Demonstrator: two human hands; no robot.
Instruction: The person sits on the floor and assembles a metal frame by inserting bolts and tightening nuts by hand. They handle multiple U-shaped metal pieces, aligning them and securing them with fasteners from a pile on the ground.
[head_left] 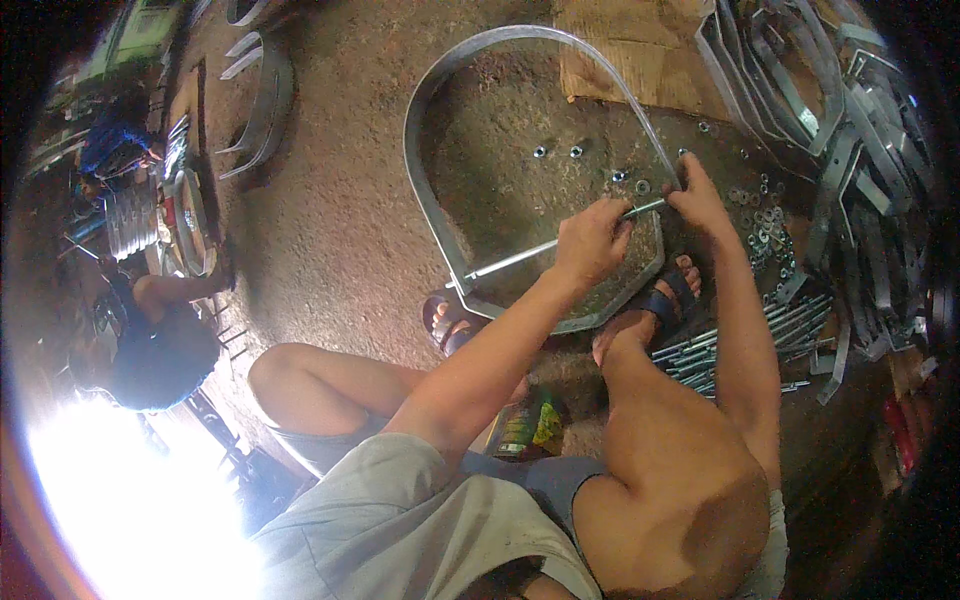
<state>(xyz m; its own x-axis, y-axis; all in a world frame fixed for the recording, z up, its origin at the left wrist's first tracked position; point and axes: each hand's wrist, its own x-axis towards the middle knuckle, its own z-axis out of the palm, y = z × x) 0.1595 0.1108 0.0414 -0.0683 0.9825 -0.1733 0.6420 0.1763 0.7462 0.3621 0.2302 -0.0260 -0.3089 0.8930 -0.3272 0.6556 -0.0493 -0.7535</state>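
Gripping the metal rod [515, 260] partway along, the left hand [593, 240] is wrapped around it, while the right hand [698, 195] pinches the hoop [416, 150] beside the rod's near end. The rod already spans the hoop, its other end at the corner left of the left hand; the right-hand end looks unfastened. Loose nuts [576, 152] lie beyond the left hand, washers [768, 228] right of the right hand, and a sandalled foot [672, 295] crowds the space below it.

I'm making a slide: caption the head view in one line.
Left hand grips a metal rod crossing a bent metal band; right hand at the rod's right end, loose nuts nearby.
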